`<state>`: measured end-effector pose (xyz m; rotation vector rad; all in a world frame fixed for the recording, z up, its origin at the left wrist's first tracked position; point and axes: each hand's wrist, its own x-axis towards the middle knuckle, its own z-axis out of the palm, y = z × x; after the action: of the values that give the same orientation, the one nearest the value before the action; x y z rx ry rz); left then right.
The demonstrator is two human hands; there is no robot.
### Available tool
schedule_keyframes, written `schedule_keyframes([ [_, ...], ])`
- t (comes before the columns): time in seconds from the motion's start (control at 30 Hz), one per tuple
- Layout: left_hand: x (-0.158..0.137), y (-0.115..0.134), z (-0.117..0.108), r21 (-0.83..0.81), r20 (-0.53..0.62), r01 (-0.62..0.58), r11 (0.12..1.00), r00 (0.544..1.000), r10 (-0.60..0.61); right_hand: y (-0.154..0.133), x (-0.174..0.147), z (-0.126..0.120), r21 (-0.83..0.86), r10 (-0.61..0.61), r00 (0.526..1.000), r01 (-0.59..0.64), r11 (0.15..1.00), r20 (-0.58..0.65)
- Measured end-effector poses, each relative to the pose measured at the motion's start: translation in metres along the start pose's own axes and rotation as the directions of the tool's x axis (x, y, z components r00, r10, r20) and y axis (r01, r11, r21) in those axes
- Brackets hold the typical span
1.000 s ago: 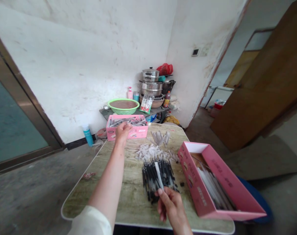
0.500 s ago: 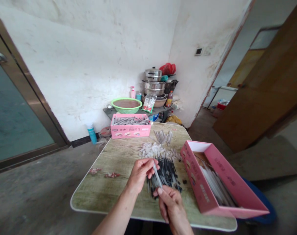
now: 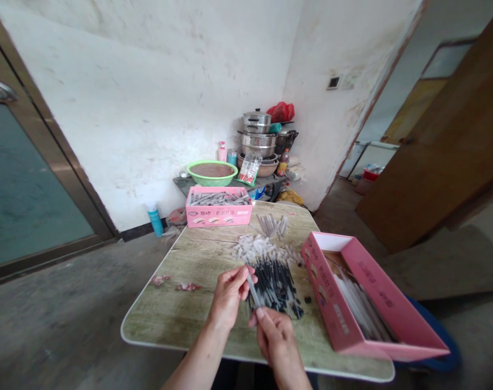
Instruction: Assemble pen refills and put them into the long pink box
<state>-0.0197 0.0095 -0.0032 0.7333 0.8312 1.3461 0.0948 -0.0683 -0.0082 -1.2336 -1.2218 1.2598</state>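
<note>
Both hands hold a translucent pen barrel (image 3: pixel 254 290), tilted above the table. My left hand (image 3: pixel 230 292) pinches its upper end, and the thumb and fingers of my right hand (image 3: pixel 276 327) close on the lower end. Just beyond and beneath lies a heap of dark pen refills (image 3: pixel 274 284), partly hidden by the hands. Small whitish translucent pieces (image 3: pixel 254 248) are piled behind the refills. Farther back lie several loose clear barrels (image 3: pixel 273 225). Whether anything is inside the held barrel, I cannot tell.
On the wood-patterned table (image 3: pixel 161 314) stand a pink box (image 3: pixel 219 218) full of pens at the back and another pink box (image 3: pixel 325 303) with long clear tubes on the right. Behind are a green basin (image 3: pixel 212 179) and stacked pots (image 3: pixel 258 132). A blue can (image 3: pixel 155 221) stands on the floor.
Both hands have shifted slightly left with the barrel still held between them. More of the refill heap shows at their right. The whole view has moved a little.
</note>
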Motion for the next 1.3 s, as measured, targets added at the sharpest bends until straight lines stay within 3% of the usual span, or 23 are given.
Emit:
schedule_keyframes([
  [0.07,0.001,-0.002,0.003,0.001,-0.021,-0.037,0.999,0.999,0.037,0.000,0.000,-0.001,-0.289,-0.182,0.971,0.133,0.948,-0.152],
  [0.13,0.002,-0.004,0.006,-0.004,-0.048,-0.056,0.998,0.997,0.055,0.001,0.002,-0.002,-0.410,-0.276,0.932,0.163,0.897,-0.233],
  [0.2,0.003,-0.005,0.006,-0.010,-0.052,-0.055,0.998,0.997,0.055,0.003,0.003,-0.001,-0.266,-0.164,0.963,0.103,0.958,-0.216],
  [0.27,0.004,-0.005,0.004,-0.009,-0.024,-0.034,0.999,0.999,0.034,0.004,0.004,0.001,0.054,0.054,0.995,-0.050,0.997,-0.078],
  [0.33,0.004,-0.004,0.001,-0.003,0.005,-0.002,1.000,1.000,0.002,0.003,0.004,0.004,0.325,0.194,0.976,-0.217,0.920,0.102],
  [0.4,0.004,-0.003,0.000,0.002,0.014,0.017,1.000,1.000,-0.017,0.002,0.003,0.006,0.417,0.207,0.966,-0.255,0.872,0.157],
  [0.47,0.003,-0.003,0.001,0.003,0.003,0.008,1.000,1.000,-0.008,0.002,0.002,0.006,0.294,0.125,0.990,-0.139,0.946,0.067],
  [0.53,0.002,-0.003,0.003,-0.003,-0.013,-0.013,1.000,1.000,0.013,0.003,0.002,0.003,-0.022,-0.053,0.995,0.051,0.998,-0.090],
  [0.6,0.002,-0.004,0.005,-0.011,-0.037,-0.033,0.999,0.999,0.033,0.006,0.004,-0.001,-0.326,-0.226,0.956,0.156,0.933,-0.190],
  [0.67,0.003,-0.004,0.005,-0.017,-0.058,-0.049,0.999,0.997,0.048,0.008,0.006,-0.002,-0.393,-0.257,0.940,0.154,0.906,-0.224],
  [0.7,0.004,-0.004,0.005,-0.017,-0.061,-0.053,0.998,0.997,0.052,0.009,0.007,-0.001,-0.324,-0.201,0.957,0.126,0.938,-0.210],
  [0.77,0.006,-0.003,0.003,-0.006,-0.040,-0.044,0.999,0.998,0.044,0.008,0.008,0.002,-0.033,-0.005,0.994,0.002,0.999,-0.109],
  [0.83,0.006,-0.002,0.002,0.012,-0.004,-0.017,1.000,1.000,0.017,0.006,0.008,0.006,0.261,0.162,0.985,-0.172,0.950,0.061],
  [0.9,0.005,-0.002,0.001,0.023,0.013,0.003,1.000,1.000,-0.003,0.004,0.006,0.008,0.377,0.197,0.971,-0.235,0.896,0.137],
  [0.97,0.003,-0.003,0.002,0.022,0.005,0.001,1.000,1.000,-0.001,0.005,0.005,0.006,0.266,0.115,0.992,-0.127,0.955,0.060],
  [1.03,0.002,-0.003,0.003,0.010,-0.018,-0.016,1.000,1.000,0.016,0.007,0.005,0.002,-0.038,-0.064,0.994,0.061,0.997,-0.088],
  [1.1,0.004,-0.002,0.003,-0.014,-0.069,-0.053,0.998,0.996,0.052,0.011,0.006,-0.001,-0.332,-0.243,0.952,0.172,0.928,-0.185],
  [1.13,0.006,-0.001,0.002,-0.029,-0.102,-0.080,0.996,0.992,0.076,0.013,0.007,-0.002,-0.397,-0.286,0.935,0.185,0.899,-0.211],
  [1.2,0.011,0.004,-0.002,-0.051,-0.153,-0.118,0.992,0.982,0.109,0.016,0.008,-0.001,-0.324,-0.226,0.950,0.149,0.934,-0.216],
  [1.3,0.020,0.013,-0.008,-0.062,-0.128,-0.126,0.990,0.985,0.118,0.019,0.009,0.002,0.074,0.058,0.994,-0.051,0.996,-0.094],
])
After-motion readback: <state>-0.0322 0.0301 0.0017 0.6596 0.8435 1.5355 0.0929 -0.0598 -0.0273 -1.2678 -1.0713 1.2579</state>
